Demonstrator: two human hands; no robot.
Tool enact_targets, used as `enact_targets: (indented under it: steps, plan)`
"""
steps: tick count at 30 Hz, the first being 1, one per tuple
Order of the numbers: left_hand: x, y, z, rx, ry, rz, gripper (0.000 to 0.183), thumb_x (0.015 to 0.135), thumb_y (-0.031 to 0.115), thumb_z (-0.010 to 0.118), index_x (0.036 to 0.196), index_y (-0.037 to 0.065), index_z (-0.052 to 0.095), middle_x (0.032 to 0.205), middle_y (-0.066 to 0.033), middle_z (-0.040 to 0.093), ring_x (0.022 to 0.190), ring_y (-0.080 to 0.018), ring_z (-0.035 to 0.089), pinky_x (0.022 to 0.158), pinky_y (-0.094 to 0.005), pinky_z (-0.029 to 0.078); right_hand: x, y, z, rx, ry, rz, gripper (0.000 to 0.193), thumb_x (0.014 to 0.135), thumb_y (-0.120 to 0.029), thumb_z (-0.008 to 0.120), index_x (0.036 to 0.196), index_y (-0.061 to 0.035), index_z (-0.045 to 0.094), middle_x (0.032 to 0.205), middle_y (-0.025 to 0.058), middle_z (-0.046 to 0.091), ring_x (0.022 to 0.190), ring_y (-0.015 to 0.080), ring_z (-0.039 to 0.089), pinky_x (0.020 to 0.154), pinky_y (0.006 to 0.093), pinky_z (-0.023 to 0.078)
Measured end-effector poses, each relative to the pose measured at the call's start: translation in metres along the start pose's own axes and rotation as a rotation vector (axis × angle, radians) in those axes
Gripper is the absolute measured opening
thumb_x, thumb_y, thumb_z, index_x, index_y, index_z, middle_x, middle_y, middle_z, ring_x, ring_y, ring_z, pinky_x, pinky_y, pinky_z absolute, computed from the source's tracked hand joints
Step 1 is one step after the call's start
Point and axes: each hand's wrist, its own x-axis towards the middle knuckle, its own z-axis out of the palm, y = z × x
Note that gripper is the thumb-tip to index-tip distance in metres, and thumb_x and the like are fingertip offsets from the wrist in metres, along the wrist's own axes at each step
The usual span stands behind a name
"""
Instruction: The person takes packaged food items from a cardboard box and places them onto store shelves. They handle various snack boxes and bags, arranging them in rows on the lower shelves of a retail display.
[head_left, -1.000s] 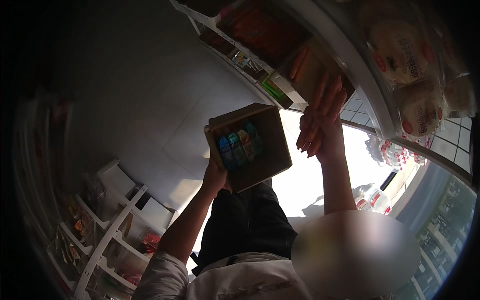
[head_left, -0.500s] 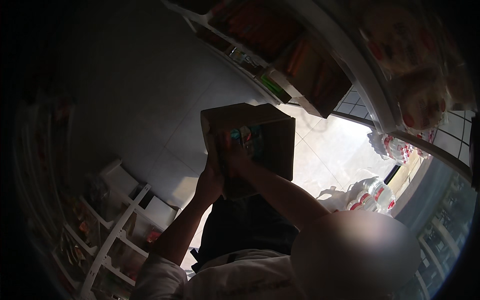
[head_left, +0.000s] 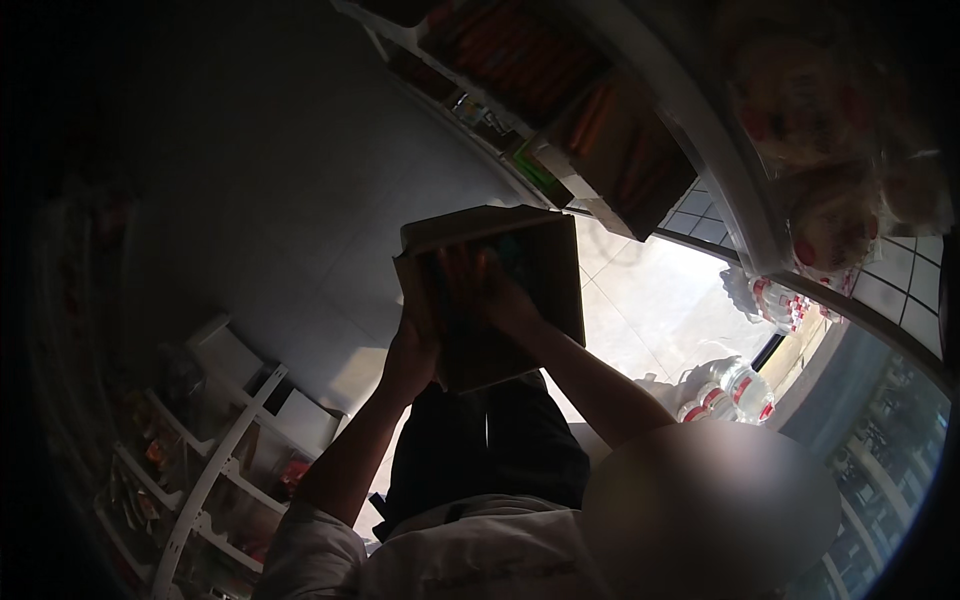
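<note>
Hands: left [head_left: 412, 350] grips cardboard box [head_left: 520, 300], right [head_left: 495, 295] reaches inside, shelves [head_left: 600, 140] beside.

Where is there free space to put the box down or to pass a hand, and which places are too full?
The grey floor between the white rack and the upper shelf lies bare. The sunlit tiles beside the cardboard box are open up to the bottles. Both shelves are packed with goods. Left hand holds the box; right hand is inside it.

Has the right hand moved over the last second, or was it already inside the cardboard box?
Yes. The right hand was raised beside the cardboard box, up toward the shelf of orange packets; it has since dropped away from that shelf and now reaches into the open box.
</note>
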Motion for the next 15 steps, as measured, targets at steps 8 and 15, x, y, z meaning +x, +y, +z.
enact_targets:
  steps: [8, 15]
  plan:
    - [-0.01, 0.002, -0.016, 0.049, -0.078, -0.162, 0.071, 0.1, 0.003, 0.055, 0.165, 0.0, 0.027, 0.153, -0.0256, 0.056, 0.141, -0.0384, 0.057, 0.116, -0.0456, 0.046, -0.052, 0.035, -0.038, 1.631, -0.34, 0.961, 0.042, 0.102, -0.014, 0.066, 0.143, -0.0052, 0.062, 0.141, 0.0209, 0.065, 0.126, 0.0388, 0.067, 0.108, 0.0448, 0.054]
    - [-0.029, -0.019, -0.026, 0.264, -0.111, -0.059, 0.068, 0.098, 0.004, 0.056, 0.161, -0.001, 0.032, 0.151, -0.0282, 0.057, 0.139, -0.0434, 0.058, 0.114, -0.0499, 0.046, -0.117, 0.031, -0.121, 1.089, 0.113, 1.093, 0.052, 0.093, -0.009, 0.075, 0.141, -0.0039, 0.057, 0.139, 0.021, 0.058, 0.128, 0.0452, 0.056, 0.11, 0.0535, 0.048]
